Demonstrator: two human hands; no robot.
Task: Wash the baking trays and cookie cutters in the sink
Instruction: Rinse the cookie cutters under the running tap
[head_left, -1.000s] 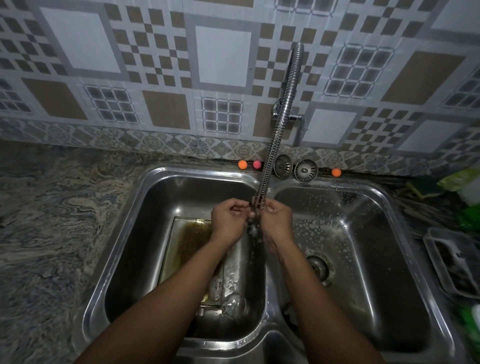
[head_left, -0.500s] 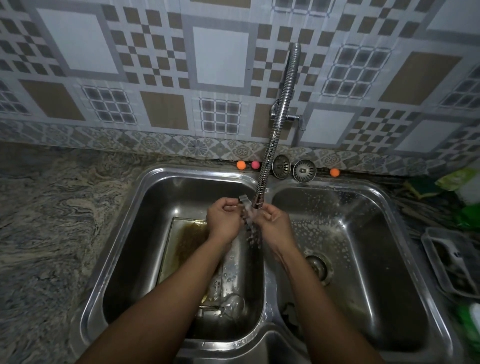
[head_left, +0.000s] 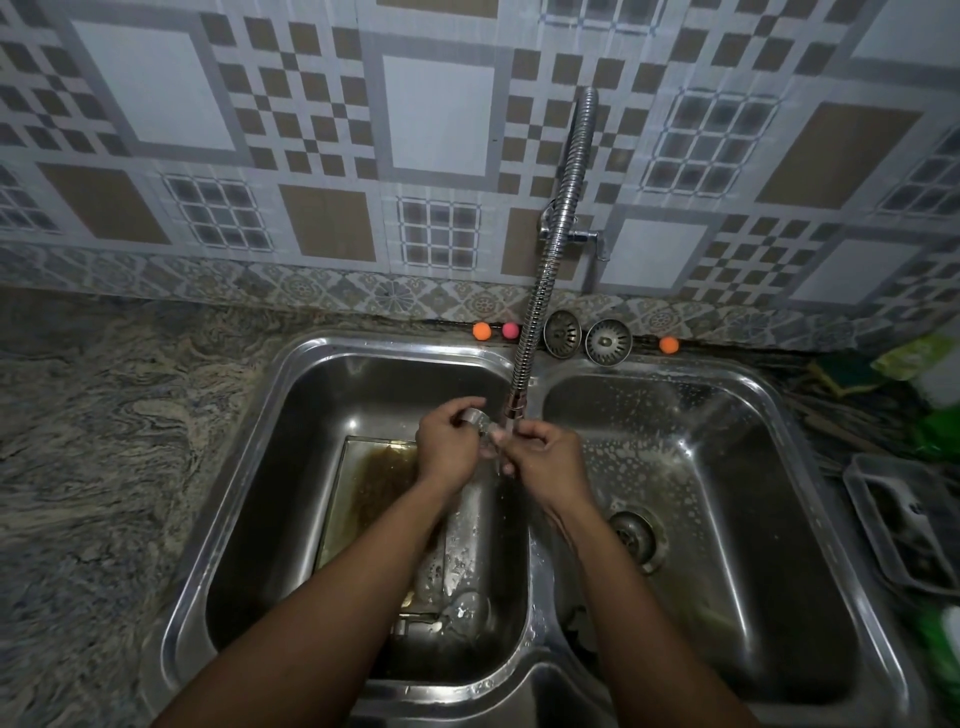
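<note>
A small metal cookie cutter is held under the running tap nozzle, above the divider of the double sink. My left hand grips the cutter from the left, fingers curled round its rim. My right hand pinches it from the right, directly below the water stream. A baking tray with brown residue lies in the left basin, partly hidden by my left forearm. More metal pieces sit in the water near that basin's front.
The flexible chrome tap hose rises to the tiled wall. Two sink strainers and small orange and pink balls line the back ledge. The right basin has a drain. A plastic container and green packets stand on the right counter.
My hands have turned the cookie cutter under the stream; its shiny rim now shows at my left hand's fingers. Both hands stay under the tap.
</note>
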